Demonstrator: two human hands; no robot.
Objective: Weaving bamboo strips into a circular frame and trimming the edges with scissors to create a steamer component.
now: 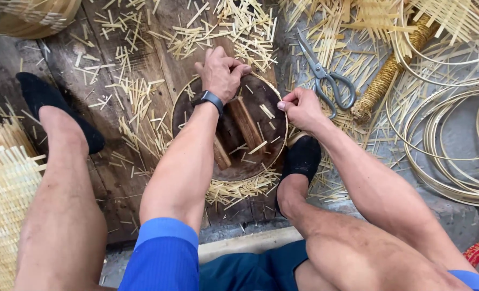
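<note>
A round wooden form (pixel 250 156) with a pale bamboo hoop (pixel 283 141) around its edge lies on the plank floor (pixel 142 64), and everything else sits around it. The left hand (pixel 220 73) is clenched over the far rim of the form, fingers curled on the hoop there. The right hand (pixel 302 108) pinches the hoop at the form's right edge, thumb and fingers closed on the strip. Both hands sit on the same ring, the left farther away and the right nearer the person. Two wooden bars (pixel 245 123) cross the form's middle, running away from the person. Scissors (pixel 325 75) lie just right of the form, beside the right hand. A foot in a black sock (pixel 302 157) presses the form's near right edge. The fingertips' exact hold is hidden under the hands.
</note>
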